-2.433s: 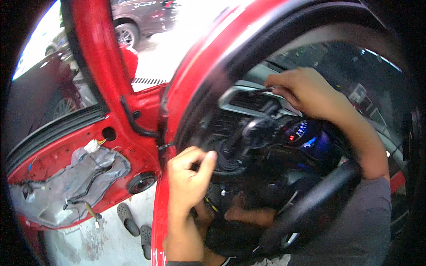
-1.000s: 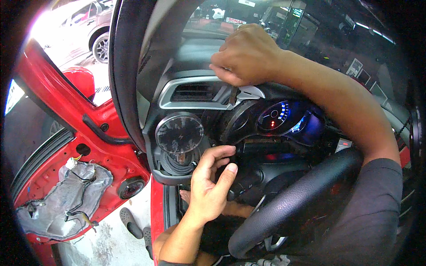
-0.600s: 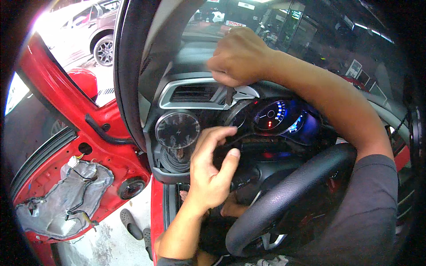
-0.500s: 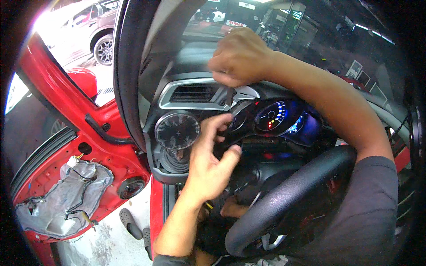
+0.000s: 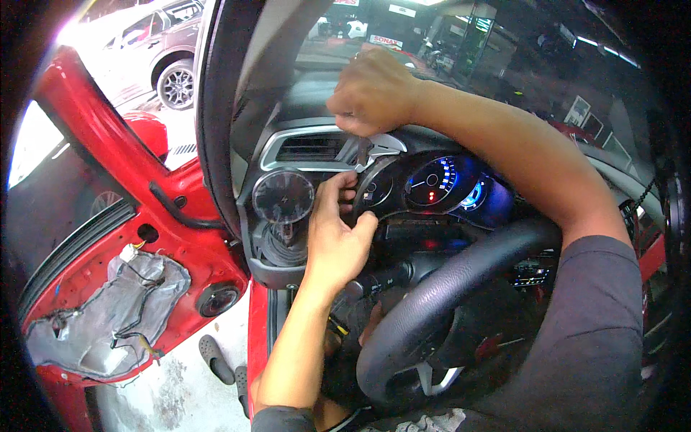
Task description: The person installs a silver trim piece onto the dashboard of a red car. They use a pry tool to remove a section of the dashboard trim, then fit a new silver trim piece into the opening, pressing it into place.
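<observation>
My right hand [image 5: 374, 90] is closed in a fist above the dashboard, round a tool with a dark shaft [image 5: 362, 151]. The tool points down at the silver trim beside the air vent [image 5: 309, 149]; its handle is hidden in the fist. My left hand [image 5: 337, 234] has its fingertips curled at the left edge of the instrument cluster [image 5: 430, 180], just under the tool. Its thumb rests at the cluster's lower corner, so the hand appears to grip that edge. The cluster is lit, with blue-rimmed gauges and red lights.
The black steering wheel [image 5: 453, 309] stands close in front of me. A round clear-covered holder [image 5: 283, 196] sits left of my left hand. At left the red door [image 5: 194, 255] is open, its inner panel off and wiring exposed. Dark clogs [image 5: 216, 360] lie on the floor.
My left hand has moved up, its fingers now at the cluster edge and more curled. My right fist and the tool have shifted slightly left. The view has shifted a little.
</observation>
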`<state>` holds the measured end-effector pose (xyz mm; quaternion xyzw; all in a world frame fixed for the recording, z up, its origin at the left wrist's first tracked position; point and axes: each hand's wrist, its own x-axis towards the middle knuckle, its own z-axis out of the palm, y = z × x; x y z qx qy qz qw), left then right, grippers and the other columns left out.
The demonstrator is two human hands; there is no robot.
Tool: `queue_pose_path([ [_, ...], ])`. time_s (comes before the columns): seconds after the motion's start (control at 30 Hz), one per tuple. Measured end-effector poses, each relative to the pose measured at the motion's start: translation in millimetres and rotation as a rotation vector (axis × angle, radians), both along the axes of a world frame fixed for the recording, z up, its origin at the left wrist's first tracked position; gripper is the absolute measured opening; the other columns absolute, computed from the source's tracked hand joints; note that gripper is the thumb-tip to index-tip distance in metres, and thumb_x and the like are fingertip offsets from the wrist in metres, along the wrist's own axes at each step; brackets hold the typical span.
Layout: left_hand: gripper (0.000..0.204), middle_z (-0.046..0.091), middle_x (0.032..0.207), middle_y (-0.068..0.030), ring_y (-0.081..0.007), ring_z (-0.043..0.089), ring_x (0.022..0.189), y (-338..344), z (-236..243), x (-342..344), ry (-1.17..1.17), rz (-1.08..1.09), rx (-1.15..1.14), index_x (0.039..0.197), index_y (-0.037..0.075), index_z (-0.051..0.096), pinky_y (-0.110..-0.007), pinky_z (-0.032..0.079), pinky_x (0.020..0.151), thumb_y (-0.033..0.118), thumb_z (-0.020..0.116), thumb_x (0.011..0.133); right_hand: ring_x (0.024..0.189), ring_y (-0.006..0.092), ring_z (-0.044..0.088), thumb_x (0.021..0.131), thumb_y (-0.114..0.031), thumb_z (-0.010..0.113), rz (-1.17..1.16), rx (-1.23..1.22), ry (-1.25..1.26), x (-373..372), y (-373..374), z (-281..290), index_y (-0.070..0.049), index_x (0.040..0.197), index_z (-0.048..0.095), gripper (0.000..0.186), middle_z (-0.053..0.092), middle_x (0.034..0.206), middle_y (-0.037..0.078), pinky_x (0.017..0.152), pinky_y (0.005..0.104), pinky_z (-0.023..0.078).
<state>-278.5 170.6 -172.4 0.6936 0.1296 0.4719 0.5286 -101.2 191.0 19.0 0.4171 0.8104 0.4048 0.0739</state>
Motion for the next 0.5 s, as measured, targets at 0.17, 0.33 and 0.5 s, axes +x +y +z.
queue_pose_path([
  [0.17, 0.042, 0.066, 0.118, -0.0161, -0.0264, 0.066, 0.106, -4, 6, 4, -0.054, -0.012, -0.033, 0.128, -0.001, 0.06, -0.039, 0.051, 0.099, 0.005, 0.067, 0.086, 0.072, 0.0345, 0.071, 0.085, -0.033, 0.066, -0.171, -0.051, -0.096, -10, -19, 11, -0.015, 0.075, 0.069, 0.021, 0.069, 0.069, 0.011, 0.065, 0.05, 0.053],
  [0.33, 0.026, 0.065, 0.108, -0.0184, -0.0368, 0.065, 0.101, -3, 17, 6, -0.085, 0.315, 0.421, 0.117, 0.001, 0.067, -0.043, 0.053, 0.09, 0.007, 0.069, 0.091, 0.08, 0.0363, 0.073, 0.097, -0.041, 0.062, -0.231, 0.051, -0.156, -32, -66, 23, -0.012, 0.08, 0.071, 0.035, 0.071, 0.074, 0.016, 0.071, 0.0499, 0.056],
  [0.5, 0.036, 0.061, 0.118, -0.0175, -0.0383, 0.058, 0.108, -2, 27, 9, 0.143, 0.588, 0.681, 0.118, 0.002, 0.067, -0.049, 0.051, 0.092, 0.023, 0.076, 0.089, 0.086, 0.0368, 0.072, 0.101, -0.046, 0.059, -0.443, 0.148, 0.007, -28, -120, 53, -0.011, 0.093, 0.072, 0.038, 0.072, 0.085, 0.014, 0.074, 0.0495, 0.056],
])
